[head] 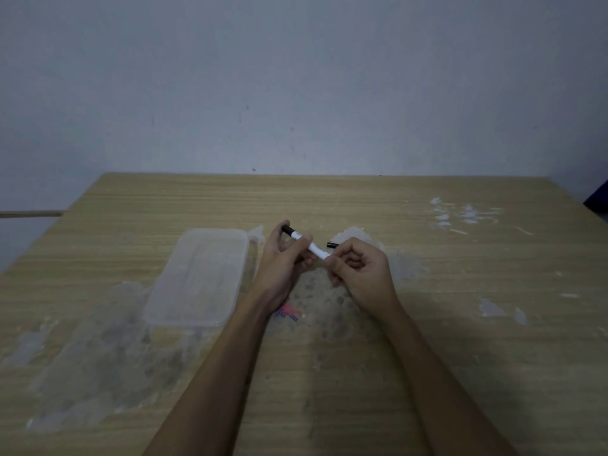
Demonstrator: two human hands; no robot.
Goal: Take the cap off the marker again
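A clear plastic container (197, 274) lies flat on the wooden table (427, 357), left of both hands and just beside the left forearm. The left hand (283, 261) grips a white marker (307, 246), its fingers curled round the barrel; the marker's black end points far and left past the thumb. The marker slants toward the right hand (360, 274), which pinches its near end with curled fingers. A small black cap (332, 245) shows just beyond the right hand's fingers; whether they hold it I cannot tell. Pink and blue scribbles (289, 313) mark the table between the wrists.
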